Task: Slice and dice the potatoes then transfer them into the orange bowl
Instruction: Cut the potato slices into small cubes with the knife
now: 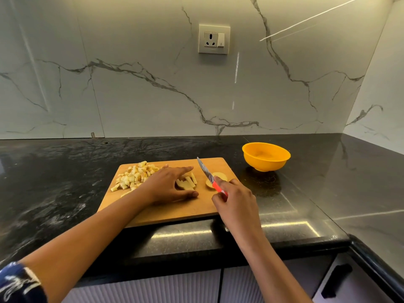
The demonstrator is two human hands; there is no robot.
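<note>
Reference item: cutting board (175, 213), lying on the black surface (65, 182) at its front edge.

1. Diced potato (135, 176): one heap of small cubes on the far-left quarter of the board.
2. Potato strips (189, 182): a short row of cut sticks near the board's centre, lying side by side.
3. Potato piece (220, 176): a rounded, uncut section on the right part of the board, just beside the strips, flat on the wood.
4. Orange bowl (265, 165): upright on the surface, off the board, beyond its far-right corner and apart from it.
5. Left grip (168, 184): released. The fingers are straight and spread, reaching over the left ends of the strips. The thumb tip rests on the board in front of the strips.
6. Right grip (236, 200): clenched around the red handle of the knife (206, 172), above the board's right-hand part. The blade is tilted, with its point aimed at the board's far edge, and crosses in front of the potato piece. Whether the blade touches that piece cannot be told.
7. Wall socket (214, 39): on the marble wall behind the board, high above it
</note>
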